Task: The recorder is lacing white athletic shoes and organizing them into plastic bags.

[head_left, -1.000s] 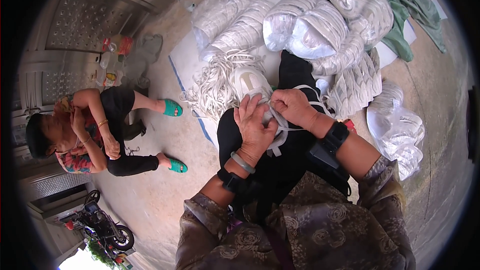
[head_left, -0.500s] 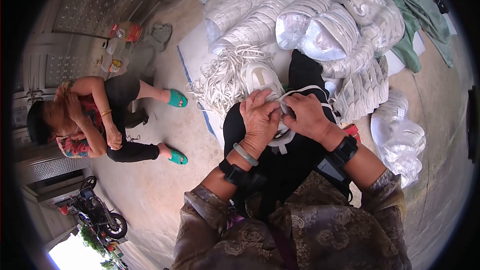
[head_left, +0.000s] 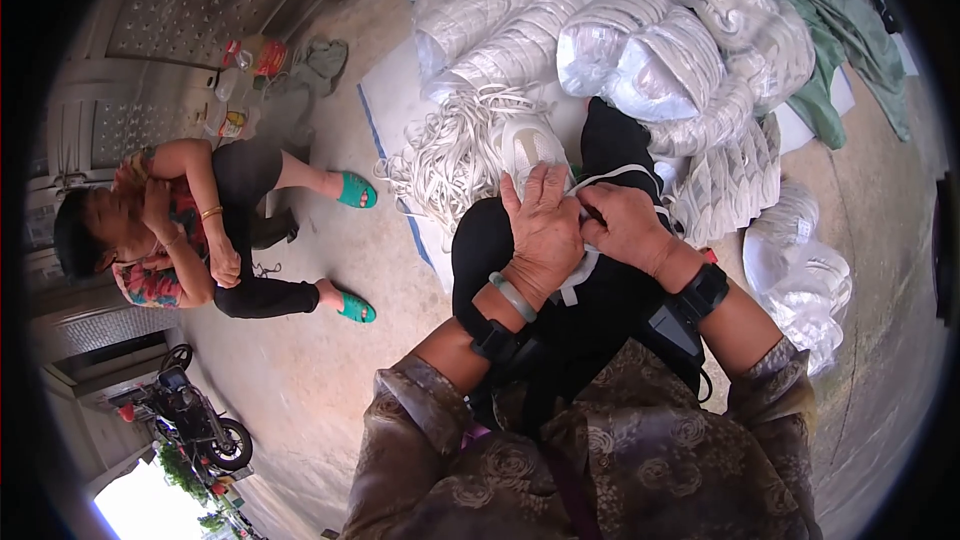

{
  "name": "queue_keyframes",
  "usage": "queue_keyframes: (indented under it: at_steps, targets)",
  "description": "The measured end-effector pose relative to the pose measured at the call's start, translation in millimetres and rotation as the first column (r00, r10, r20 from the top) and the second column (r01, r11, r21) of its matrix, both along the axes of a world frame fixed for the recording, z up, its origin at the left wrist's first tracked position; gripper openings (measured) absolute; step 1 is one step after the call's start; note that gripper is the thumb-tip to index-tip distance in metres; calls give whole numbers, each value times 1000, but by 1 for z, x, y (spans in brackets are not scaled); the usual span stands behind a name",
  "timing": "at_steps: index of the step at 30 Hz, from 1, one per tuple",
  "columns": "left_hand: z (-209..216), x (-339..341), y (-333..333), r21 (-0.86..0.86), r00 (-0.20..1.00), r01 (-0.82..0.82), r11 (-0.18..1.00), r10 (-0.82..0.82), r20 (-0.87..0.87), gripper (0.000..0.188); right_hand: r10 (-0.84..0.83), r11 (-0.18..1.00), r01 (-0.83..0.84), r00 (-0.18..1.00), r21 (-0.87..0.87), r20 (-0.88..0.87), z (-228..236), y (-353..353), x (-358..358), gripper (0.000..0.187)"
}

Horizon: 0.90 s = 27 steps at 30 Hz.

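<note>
A white shoe (head_left: 533, 148) lies across my black-trousered lap, toe pointing away from me. My left hand (head_left: 545, 230) rests over its upper with the fingers stretched forward along it; the thumb side is partly hidden. Close beside it, my right hand (head_left: 632, 228) is closed in a pinch on a white shoelace (head_left: 622, 174) at the shoe's opening. A loop of that lace runs over my right thigh. Just beyond the shoe, to the left, spreads a heap of loose white shoelaces (head_left: 445, 155).
Plastic-wrapped stacks of white shoes (head_left: 665, 65) cover the pale sheet ahead; another wrapped bundle (head_left: 800, 280) lies at right. Green cloth (head_left: 815, 50) is at far right. A seated person in green slippers (head_left: 355, 190) is at left, and a motorcycle (head_left: 200, 420) stands behind.
My left hand has shifted right, and its curled fingers have straightened over the shoe. My right hand stays pinched near the shoe's opening, moved slightly right.
</note>
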<state>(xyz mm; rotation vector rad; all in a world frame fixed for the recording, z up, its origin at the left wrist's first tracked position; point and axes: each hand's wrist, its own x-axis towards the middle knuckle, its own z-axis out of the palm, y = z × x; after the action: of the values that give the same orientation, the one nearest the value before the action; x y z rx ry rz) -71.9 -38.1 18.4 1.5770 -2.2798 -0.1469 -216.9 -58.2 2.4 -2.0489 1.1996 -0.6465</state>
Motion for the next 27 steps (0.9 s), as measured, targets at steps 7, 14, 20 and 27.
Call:
queue_keyframes:
  at_steps: [7, 14, 20, 27]
  targets:
    - [35, 36, 24, 21, 984, 148, 989, -149, 98, 11, -71, 958, 44, 994, -285, -87, 10, 11, -2, 35]
    - [26, 221, 109, 226, 838, -420, 879, 279, 469, 11, -52, 935, 13, 994, -355, -100, 5, 21, 2, 43]
    - [0, 284, 146, 383, 729, -676, 630, 492, 476, 10, -47, 942, 39, 999, -333, -16, 11, 29, 3, 31]
    - [0, 171, 83, 116, 941, -337, 934, 331, 66, 34, -150, 951, 178, 980, -251, 127, -2, -12, 11, 22]
